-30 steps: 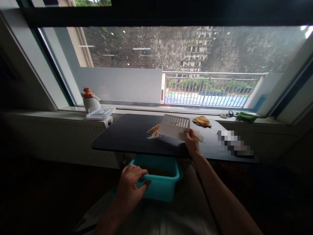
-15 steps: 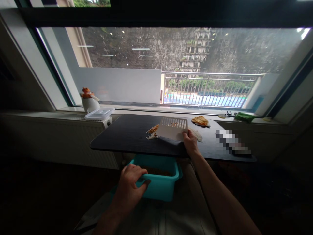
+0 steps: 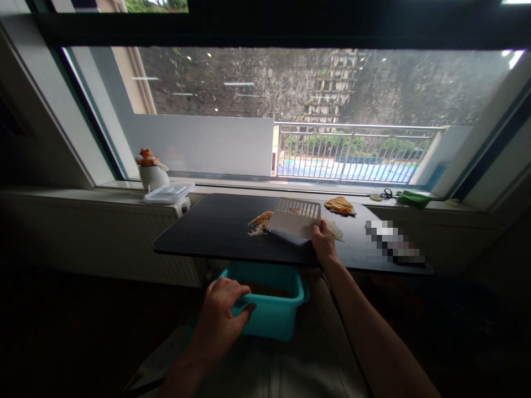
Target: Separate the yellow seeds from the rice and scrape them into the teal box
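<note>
My right hand (image 3: 324, 241) grips the near right corner of a white slotted plastic panel (image 3: 292, 222), tilted over the dark table. Orange-yellow kernels like corn (image 3: 262, 219) lie at the panel's left edge, some showing through its slots, with white grains (image 3: 258, 231) in front of them. More white grains (image 3: 334, 229) spread out to the right of the panel, partly behind my hand. My left hand (image 3: 226, 301) is closed on the near left rim of a teal plastic tub (image 3: 274, 318) below the table edge. Brown grains (image 3: 265, 289) cover the tub's bottom.
The black table (image 3: 207, 226) stands against the window sill. A folded yellow cloth (image 3: 340, 205) lies at its back, a blurred-out object (image 3: 394, 241) at its right end. On the sill are a clear plastic lid (image 3: 170, 192), a white pot (image 3: 153, 177), scissors (image 3: 386, 193) and a green packet (image 3: 414, 199).
The white slotted panel has shifted slightly right with my right hand, and a little more of the kernel pile shows at its left. My left hand stays on the tub.
</note>
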`<action>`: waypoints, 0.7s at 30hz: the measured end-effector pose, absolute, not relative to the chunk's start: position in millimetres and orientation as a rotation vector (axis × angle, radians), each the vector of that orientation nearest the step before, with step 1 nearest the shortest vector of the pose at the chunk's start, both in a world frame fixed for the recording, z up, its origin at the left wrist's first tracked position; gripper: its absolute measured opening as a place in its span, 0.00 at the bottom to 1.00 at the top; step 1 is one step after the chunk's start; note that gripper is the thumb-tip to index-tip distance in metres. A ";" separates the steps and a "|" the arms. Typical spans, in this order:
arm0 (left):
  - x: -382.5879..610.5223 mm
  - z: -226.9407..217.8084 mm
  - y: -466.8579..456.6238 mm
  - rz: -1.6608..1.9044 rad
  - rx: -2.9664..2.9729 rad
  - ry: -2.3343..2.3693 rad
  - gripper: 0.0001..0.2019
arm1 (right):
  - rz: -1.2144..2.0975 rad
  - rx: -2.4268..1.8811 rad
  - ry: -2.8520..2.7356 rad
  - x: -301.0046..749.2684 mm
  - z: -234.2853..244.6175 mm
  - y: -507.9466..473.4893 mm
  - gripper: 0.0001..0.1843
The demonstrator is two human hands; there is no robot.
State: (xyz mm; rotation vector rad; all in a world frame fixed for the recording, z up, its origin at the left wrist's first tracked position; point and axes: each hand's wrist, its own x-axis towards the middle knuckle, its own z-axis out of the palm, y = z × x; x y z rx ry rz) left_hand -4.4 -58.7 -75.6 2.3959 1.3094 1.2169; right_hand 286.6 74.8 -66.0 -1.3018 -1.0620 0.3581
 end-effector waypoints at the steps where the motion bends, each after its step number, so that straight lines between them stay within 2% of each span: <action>1: -4.2 -76.1 -58.6 1.219 2.396 1.306 0.03 | 0.364 -1.305 -1.052 286.3 -66.1 75.5 0.19; 10: -2.5 -77.0 -59.1 1.243 2.405 1.302 0.04 | 0.478 -1.271 -1.041 279.5 -60.9 74.2 0.15; 21: -3.7 -79.0 -58.0 1.259 2.412 1.299 0.04 | 0.476 -1.275 -0.991 284.2 -65.1 74.6 0.18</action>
